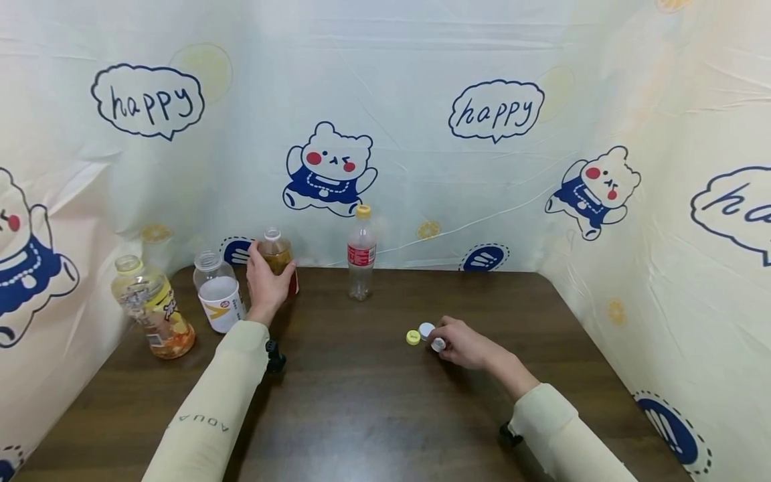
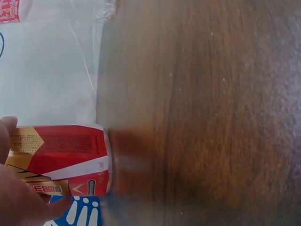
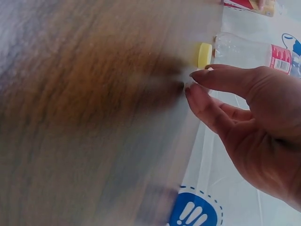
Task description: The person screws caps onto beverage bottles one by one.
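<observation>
Head view: left hand (image 1: 266, 284) round bottle (image 1: 278, 251) of amber liquid (image 1: 276, 264), cap (image 1: 438, 345) in right hand (image 1: 464, 344)

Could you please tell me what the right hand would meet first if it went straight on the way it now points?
The right hand would probably meet the loose white cap first, the yellow cap lying next to it; the exact gap is unclear.

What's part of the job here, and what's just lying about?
Job in hand, by grip:
red-and-gold bottle, in left hand
small white cap, in right hand

Probably just lying about for now:
yellow cap
other white cap
yellow-labelled bottle
white-labelled bottle
yellow-capped bottle
</observation>
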A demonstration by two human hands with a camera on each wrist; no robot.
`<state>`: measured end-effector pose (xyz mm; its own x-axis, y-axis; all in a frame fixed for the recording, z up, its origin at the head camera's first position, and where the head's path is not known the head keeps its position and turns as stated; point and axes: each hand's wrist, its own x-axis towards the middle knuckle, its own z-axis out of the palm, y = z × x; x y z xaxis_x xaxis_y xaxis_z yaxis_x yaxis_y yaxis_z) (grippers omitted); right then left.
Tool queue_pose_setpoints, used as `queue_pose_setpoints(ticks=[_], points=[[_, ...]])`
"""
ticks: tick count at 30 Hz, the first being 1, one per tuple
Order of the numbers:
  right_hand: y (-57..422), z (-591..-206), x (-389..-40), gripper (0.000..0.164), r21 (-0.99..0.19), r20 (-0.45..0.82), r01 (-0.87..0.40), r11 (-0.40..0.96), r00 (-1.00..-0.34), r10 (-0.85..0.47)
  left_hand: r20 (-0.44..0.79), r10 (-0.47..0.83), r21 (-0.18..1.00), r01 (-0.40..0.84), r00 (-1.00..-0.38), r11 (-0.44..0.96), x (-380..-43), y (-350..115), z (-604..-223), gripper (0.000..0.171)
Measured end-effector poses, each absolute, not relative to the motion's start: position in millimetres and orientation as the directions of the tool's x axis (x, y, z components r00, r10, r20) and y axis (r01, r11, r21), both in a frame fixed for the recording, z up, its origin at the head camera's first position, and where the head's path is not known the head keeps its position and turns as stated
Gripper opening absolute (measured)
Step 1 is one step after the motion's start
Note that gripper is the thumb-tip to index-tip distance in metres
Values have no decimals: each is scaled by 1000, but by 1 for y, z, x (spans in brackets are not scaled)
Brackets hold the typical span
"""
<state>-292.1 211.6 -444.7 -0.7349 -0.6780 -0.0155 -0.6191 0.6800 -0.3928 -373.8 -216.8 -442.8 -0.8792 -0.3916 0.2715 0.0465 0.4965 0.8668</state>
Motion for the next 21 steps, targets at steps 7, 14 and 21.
queue_pose_setpoints(ticks=[7,14,21], points=[[213,-442,-293,27,-395,16,-633,666,-729,-684,311,-352,844,86,-883,529,-371,-217,-440,88],[213,-442,-293,26,-400,1,-613,681,-744,-669,347,-297,809,123,-890,575,-364,-215,-441,88],[210,-427,-290,36,-374,4,-555,743,-802,-597,383,-209,775,189,-900,603,-352,-209,-440,84]])
